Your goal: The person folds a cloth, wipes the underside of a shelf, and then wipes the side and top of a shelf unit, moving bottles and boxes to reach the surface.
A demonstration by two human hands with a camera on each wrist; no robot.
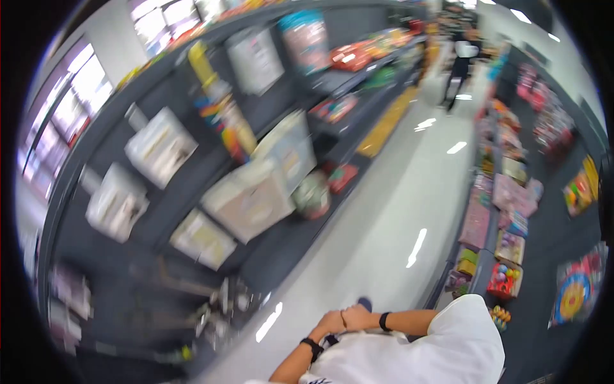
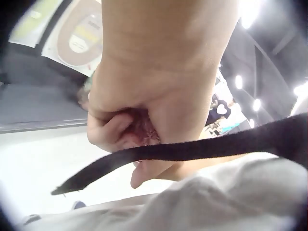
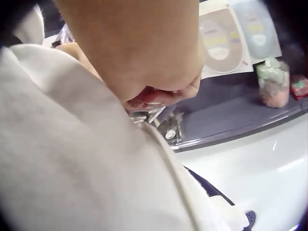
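Observation:
In the head view my two hands meet in front of my chest, low in the frame, the left hand touching the right hand. Both wrists wear black bands. In the left wrist view the left hand has its fingers curled around a small reddish thing. The right wrist view shows the right hand curled over the same reddish thing, close against my white shirt. I cannot tell what the thing is. A black strap hangs across below the left hand.
I stand in a shop aisle with a glossy white floor. Dark shelves with pale boxes line the left, and toy shelves line the right. A person stands far down the aisle.

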